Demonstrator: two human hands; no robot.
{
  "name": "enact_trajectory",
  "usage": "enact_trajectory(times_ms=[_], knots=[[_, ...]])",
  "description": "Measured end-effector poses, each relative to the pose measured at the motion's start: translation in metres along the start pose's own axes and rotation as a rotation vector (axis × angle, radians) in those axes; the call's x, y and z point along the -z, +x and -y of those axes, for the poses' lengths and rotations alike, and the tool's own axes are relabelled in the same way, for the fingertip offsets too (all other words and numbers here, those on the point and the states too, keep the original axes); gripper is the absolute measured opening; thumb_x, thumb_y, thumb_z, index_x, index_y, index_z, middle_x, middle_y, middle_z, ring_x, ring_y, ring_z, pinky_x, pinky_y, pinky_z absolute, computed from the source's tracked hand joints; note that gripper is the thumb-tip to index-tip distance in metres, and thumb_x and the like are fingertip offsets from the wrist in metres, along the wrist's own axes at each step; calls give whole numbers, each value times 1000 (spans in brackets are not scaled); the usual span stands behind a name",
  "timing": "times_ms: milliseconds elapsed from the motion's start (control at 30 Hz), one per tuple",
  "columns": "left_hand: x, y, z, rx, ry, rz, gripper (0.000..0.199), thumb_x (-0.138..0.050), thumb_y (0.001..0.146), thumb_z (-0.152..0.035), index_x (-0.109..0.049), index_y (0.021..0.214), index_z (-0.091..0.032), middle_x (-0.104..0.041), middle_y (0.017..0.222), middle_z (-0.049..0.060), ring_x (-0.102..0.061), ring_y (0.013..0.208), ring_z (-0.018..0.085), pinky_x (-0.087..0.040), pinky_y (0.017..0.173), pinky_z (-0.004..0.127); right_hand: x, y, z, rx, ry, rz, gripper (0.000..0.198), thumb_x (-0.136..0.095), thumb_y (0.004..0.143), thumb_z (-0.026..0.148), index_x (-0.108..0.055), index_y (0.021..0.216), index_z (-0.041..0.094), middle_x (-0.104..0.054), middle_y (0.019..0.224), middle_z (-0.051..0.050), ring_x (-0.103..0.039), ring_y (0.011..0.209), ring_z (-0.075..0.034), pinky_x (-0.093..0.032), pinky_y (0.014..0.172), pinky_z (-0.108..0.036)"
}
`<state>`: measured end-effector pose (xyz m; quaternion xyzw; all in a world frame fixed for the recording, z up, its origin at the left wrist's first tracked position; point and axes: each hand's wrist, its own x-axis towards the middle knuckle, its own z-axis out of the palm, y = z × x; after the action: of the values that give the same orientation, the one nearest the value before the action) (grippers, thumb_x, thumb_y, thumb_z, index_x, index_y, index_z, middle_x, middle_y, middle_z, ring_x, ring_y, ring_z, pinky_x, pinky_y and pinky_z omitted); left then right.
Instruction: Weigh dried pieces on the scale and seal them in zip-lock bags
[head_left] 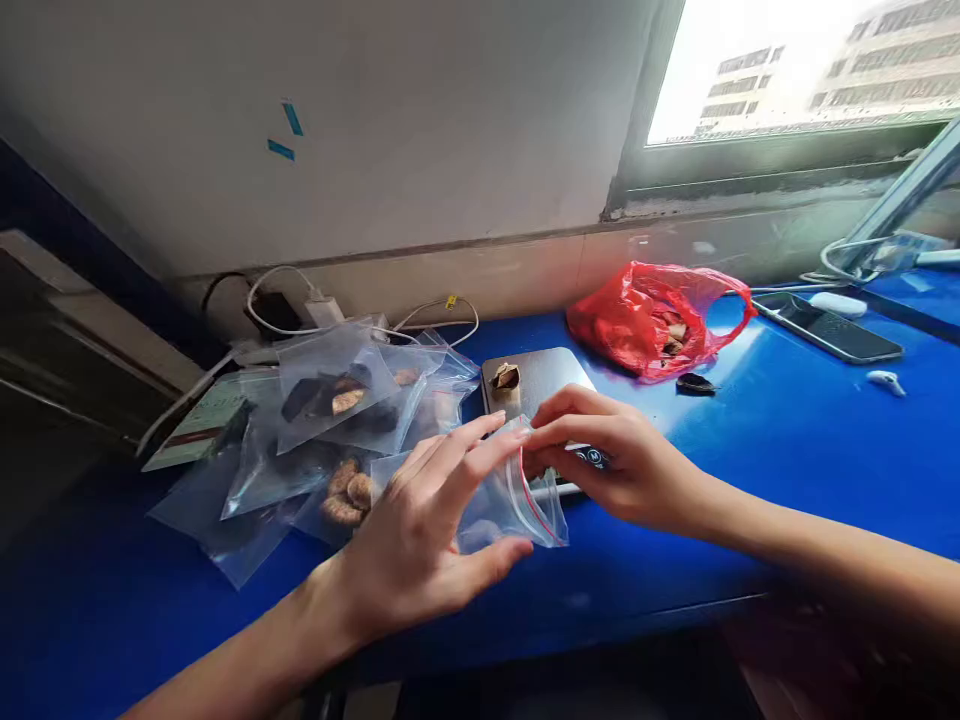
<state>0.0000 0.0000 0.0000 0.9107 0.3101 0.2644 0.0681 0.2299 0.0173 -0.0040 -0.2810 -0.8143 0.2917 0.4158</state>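
Observation:
A clear zip-lock bag [491, 510] with a red line along its mouth is between my hands, in front of a small digital scale [555, 372]. My left hand [427, 525] grips its body, thumb on the near side and fingers across the far side. With bent fingers, my right hand [630, 455] pinches at the bag's mouth; its fingertips are partly hidden. On the scale's metal plate stands a brown, curled dried piece [506, 378]. Close by on the left lie several filled clear bags [300, 480], one with round brown dried pieces [349, 492].
A red plastic bag [637, 320] holding dried pieces sits behind the scale, with a dark piece [696, 384] beside it. To the right lie a phone [829, 328], a white case [838, 304] and an earbud [886, 381]. White cables [289, 285] run along the wall.

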Motion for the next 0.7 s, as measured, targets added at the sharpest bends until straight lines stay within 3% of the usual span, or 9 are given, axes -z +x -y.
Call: enact_trajectory(times_ms=[67,167,267,367,567,700], knots=[[1,2,-1,-1,4,-7,66,-67,85,-32,-35,141,-21,-49,142,13,-47,131,27,-44,106,45,-2,-2,-4,-95,51,-54,21,-54,89,12,-60,108,18,-59,92,-5,-64,81,-13,-56,73,-28],[2,3,-1,-6,6,-15,65,-68,84,-32,-36,140,-20,-49,142,14,-48,130,29,-45,105,46,-5,-4,-6,-187,118,-112,32,-58,84,11,-57,115,19,-59,95,-5,-65,78,-13,-57,71,-28],[1,3,-1,-3,8,-27,65,-69,84,-33,-37,139,-21,-50,140,15,-49,129,30,-46,103,48,-4,-5,-1,-215,134,-127,20,-63,82,13,-66,101,17,-59,102,-6,-66,77,-12,-57,70,-26],[0,3,0,-5,9,-37,64,-69,84,-34,-38,139,-20,-51,139,15,-51,127,31,-47,102,48,-2,-3,7,-206,176,-89,8,-65,84,18,-71,89,16,-62,95,-6,-65,79,-13,-56,69,-25],[-2,1,0,-16,10,-65,60,-67,86,-32,-40,138,-20,-53,136,14,-52,125,29,-47,102,47,-1,-2,17,-270,290,-41,11,-64,87,23,-71,88,15,-63,80,-3,-56,62,-7,-46,54,-18],[-4,0,-1,-20,11,-74,60,-68,85,-32,-40,137,-19,-54,135,14,-53,124,28,-47,103,45,-2,-5,19,-356,522,48,12,-64,88,26,-68,90,14,-66,77,-2,-60,64,-8,-51,59,-18]])
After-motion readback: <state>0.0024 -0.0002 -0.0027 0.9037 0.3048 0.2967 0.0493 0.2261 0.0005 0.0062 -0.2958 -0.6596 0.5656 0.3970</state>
